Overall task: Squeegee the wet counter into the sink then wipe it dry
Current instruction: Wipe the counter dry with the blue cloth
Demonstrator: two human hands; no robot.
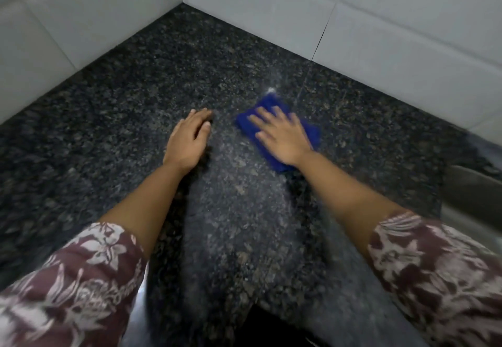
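A dark speckled granite counter [135, 107] fills the view, set into a corner of white tiled walls. A folded blue cloth [267, 107] lies flat on it, right of centre. My right hand [282, 136] presses down on the cloth with fingers spread, and it looks blurred. My left hand [188, 137] rests palm down on the bare counter just left of the cloth, fingers together, holding nothing. No squeegee shows anywhere.
White tiled walls [394, 20] meet in a corner at the back. A metal sink rim [472, 191] shows at the right edge. The counter's front edge [271, 308] lies near the bottom, with a dark gap below.
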